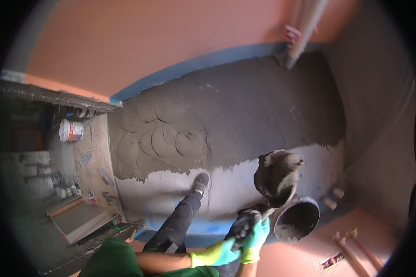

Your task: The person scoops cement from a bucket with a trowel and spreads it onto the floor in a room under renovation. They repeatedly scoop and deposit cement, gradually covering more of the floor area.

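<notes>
Both my hands are together at the lower middle, in green and yellow gloves. My left hand (227, 250) is closed; dark material covers the area around its fingers. Beside it, my right hand (258, 232) is wrapped round the handle of a scoop, partly hidden by the gloves. The rounded scoop (286, 197) extends away from my hands and carries a heap of wet grey mortar (279, 171). Just right of my right hand stands a round bucket (313, 229) with dark mortar inside. Beyond, a wet mortar layer (245, 111) covers much of the floor, its left part marked with curved ridges.
My shoe (201, 181) rests on the bare pale floor strip (231, 187) by the mortar's ragged edge. A pipe (305, 34) stands at the far wall. Pipes (356, 251) project at lower right. A white bucket (71, 130) and a framed panel (81, 219) are at left.
</notes>
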`<state>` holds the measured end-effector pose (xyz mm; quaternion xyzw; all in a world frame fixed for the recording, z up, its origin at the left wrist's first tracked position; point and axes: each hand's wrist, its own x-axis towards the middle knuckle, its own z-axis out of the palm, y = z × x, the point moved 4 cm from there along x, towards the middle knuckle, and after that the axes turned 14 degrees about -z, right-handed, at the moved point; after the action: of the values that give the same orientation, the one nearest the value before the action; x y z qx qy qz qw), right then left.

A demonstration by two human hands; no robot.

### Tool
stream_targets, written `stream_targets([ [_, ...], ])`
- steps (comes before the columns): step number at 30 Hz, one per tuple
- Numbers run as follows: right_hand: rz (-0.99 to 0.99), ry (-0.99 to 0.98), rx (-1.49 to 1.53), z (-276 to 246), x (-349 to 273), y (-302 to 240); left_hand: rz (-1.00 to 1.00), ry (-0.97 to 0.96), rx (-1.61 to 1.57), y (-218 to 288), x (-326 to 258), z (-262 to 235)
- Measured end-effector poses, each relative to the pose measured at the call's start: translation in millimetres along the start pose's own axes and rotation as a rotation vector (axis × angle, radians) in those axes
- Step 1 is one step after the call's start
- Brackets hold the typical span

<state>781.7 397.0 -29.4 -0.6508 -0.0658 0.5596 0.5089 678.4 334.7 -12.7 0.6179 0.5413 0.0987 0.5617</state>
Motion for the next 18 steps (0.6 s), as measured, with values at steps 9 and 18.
stream_targets([
  [9,-0.252,-0.373,-0.374,276.3,78.0,41.8,-0.463,0.352,-0.64,-117.3,88.6,-204.6],
  [18,-0.124,-0.212,-0.031,224.2,18.8,1.1,-0.314,0.446,-0.021,-72.8,41.2,-186.8],
])
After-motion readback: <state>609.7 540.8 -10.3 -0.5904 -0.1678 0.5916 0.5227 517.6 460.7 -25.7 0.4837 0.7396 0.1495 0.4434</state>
